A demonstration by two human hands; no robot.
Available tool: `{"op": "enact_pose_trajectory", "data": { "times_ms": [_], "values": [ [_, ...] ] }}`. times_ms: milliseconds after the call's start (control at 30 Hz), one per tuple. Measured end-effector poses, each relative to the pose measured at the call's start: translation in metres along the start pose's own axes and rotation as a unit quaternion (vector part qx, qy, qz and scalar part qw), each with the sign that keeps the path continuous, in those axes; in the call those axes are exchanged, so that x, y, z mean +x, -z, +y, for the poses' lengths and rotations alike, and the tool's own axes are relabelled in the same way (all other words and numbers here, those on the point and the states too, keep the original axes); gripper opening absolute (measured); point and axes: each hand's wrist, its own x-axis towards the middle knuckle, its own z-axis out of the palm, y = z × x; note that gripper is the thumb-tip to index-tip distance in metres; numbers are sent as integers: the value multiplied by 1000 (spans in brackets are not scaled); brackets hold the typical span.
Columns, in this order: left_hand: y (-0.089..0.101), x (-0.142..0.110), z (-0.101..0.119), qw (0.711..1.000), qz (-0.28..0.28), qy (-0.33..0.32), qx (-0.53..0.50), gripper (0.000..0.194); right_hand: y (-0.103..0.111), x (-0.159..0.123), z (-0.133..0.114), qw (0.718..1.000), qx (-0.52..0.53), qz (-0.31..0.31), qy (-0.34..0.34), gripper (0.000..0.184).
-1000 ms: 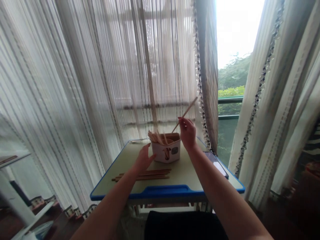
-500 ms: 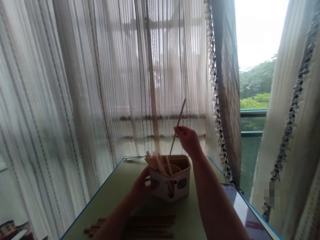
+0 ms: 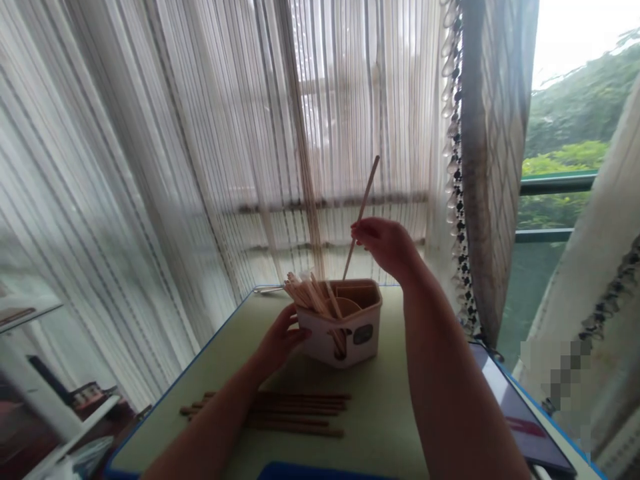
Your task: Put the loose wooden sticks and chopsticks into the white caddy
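My right hand (image 3: 387, 243) pinches a long wooden chopstick (image 3: 369, 190) near its middle. The chopstick leans upright, its lower end at the back rim of a white chopstick holder (image 3: 315, 340) with a tan divided inside. My left hand (image 3: 280, 340) grips the holder's left side, thumb on the front wall. A bundle of pale wooden sticks (image 3: 306, 293) stands in the holder's left compartment, with some clear wrapping about it. Several brown chopsticks (image 3: 300, 405) lie on the table in front, partly hidden by my left forearm.
The pale green table (image 3: 380, 413) has a blue edge. A tablet-like screen (image 3: 525, 420) lies along its right side. Thin white sticks (image 3: 270, 290) rest at the back left corner. A blue object (image 3: 320, 471) shows at the near edge. Curtains (image 3: 200, 167) hang behind the table.
The view has tilted down and turned, so more of the table's near part shows. My right hand still holds the chopstick over the holder; my left hand stays on the holder.
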Motion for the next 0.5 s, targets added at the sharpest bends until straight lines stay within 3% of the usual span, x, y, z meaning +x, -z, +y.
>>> {"op": "enact_pose_trajectory", "data": {
  "times_ms": [300,500],
  "values": [
    [9,2,-4,999,16,0,-36,51,-35,-5,19,992,-66,-107,-33,18],
    [13,3,-4,999,28,2,-41,51,-43,-12,30,952,-169,-246,-66,16]
  ]
}}
